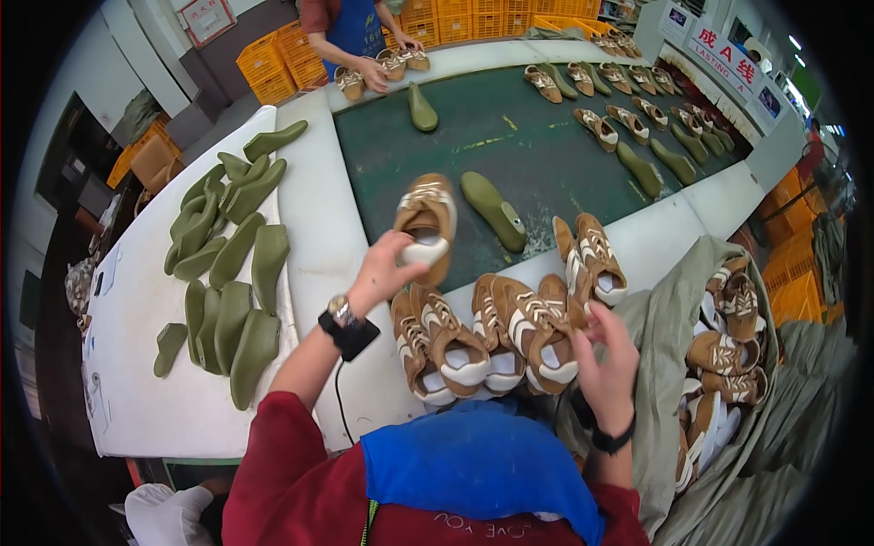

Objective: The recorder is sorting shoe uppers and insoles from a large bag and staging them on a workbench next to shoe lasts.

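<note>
Right hand (pixel 608 359), nearest to me, hovers with fingers loosely spread over the row of brown-and-white shoes (pixel 492 341) lined up at the near edge of the white table (pixel 314 237); it touches the right end of the row and clamps on nothing I can make out. Left hand (pixel 387 271), a little farther out, is closed on the white heel of one tan shoe (pixel 426 223), held above the near edge of the green belt (pixel 510 136). Its long axis runs away from me, toe far. Just right of it lies a green shoe form (pixel 492 209); more forms (pixel 228 273) are piled at far left.
</note>
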`<state>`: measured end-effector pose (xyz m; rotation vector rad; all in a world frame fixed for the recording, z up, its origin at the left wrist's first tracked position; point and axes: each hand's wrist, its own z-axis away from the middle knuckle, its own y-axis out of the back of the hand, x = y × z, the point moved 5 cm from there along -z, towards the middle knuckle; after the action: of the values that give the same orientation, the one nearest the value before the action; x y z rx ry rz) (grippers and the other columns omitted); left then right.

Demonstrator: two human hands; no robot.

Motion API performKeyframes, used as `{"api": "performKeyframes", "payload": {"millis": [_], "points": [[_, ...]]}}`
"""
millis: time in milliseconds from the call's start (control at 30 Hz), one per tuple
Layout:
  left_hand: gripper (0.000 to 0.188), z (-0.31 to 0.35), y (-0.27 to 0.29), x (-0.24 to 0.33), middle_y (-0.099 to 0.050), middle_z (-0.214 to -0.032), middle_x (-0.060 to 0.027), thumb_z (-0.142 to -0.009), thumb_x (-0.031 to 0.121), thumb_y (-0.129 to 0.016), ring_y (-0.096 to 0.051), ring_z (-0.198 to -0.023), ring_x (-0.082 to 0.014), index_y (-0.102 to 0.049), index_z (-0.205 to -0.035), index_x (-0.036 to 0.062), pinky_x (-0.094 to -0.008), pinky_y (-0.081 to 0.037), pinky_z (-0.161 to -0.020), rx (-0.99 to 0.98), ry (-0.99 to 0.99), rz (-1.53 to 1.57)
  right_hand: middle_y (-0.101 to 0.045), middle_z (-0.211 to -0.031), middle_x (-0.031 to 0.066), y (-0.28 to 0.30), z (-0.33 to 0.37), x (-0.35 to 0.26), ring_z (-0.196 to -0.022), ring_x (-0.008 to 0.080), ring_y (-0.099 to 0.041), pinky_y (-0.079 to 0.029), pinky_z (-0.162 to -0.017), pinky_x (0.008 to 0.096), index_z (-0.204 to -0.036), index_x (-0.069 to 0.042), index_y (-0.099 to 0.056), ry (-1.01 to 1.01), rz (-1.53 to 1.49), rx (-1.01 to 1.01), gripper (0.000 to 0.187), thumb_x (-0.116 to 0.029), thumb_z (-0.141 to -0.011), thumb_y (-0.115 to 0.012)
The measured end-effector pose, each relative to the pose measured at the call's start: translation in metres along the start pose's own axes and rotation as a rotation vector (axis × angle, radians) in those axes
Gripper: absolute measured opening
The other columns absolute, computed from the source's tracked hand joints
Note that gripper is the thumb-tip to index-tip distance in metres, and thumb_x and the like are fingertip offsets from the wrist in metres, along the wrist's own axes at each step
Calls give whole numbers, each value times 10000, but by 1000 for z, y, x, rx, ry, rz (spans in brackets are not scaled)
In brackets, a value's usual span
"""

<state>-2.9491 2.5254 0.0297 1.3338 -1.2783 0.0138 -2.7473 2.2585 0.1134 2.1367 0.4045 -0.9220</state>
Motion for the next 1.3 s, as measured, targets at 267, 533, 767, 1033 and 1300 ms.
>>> {"api": "performKeyframes", "payload": {"millis": [267,533,767,1033,1300], "points": [[306,-160,-82,-160,-600,-874,-163,-656,220,-728,-540,-908,-326,-618,-848,10,-417,-433,-810,243,-10,-315,-606,-829,110,91,34,30,-709,185,-581,-468,-649,272,-986,22,-579,-257,418,361,211,54,-779,-562],[731,-269,-186,-306,-461,-1226,-225,-657,160,-715,-436,-1159,-369,-376,-1279,-19,-399,-357,-983,-151,154,-81,-585,-743,30,251,59,107,-628,67,-529,-435,-576,201,-970,13,-607,-636,648,707,145,-29,-841,-557],[538,-264,-162,-205,-502,-1202,-203,-764,175,-635,-489,-1107,-314,-461,-1232,-24,-367,-380,-950,-334,66,-145,-636,-958,174,342,187,249,-919,306,-602,-465,-815,345,-1065,-17,-598,-1025,833,212,486,-305,-687,-696],[399,-136,-93,-25,-535,-1206,-140,-828,46,-557,-509,-1114,-235,-487,-1217,-4,-324,-402,-941,-401,1,102,-600,-1042,169,295,152,277,-944,324,-586,-458,-834,389,-1228,-132,-467,-819,1130,312,676,-355,-652,-743],[405,-25,-121,171,-609,-1091,-133,-790,80,-637,-575,-1020,-189,-531,-1173,1,-293,-439,-888,-733,-260,340,-613,-1030,75,279,80,120,-927,184,-598,-485,-769,297,-1080,-42,-517,-288,-679,913,261,-230,-900,-542]]}}
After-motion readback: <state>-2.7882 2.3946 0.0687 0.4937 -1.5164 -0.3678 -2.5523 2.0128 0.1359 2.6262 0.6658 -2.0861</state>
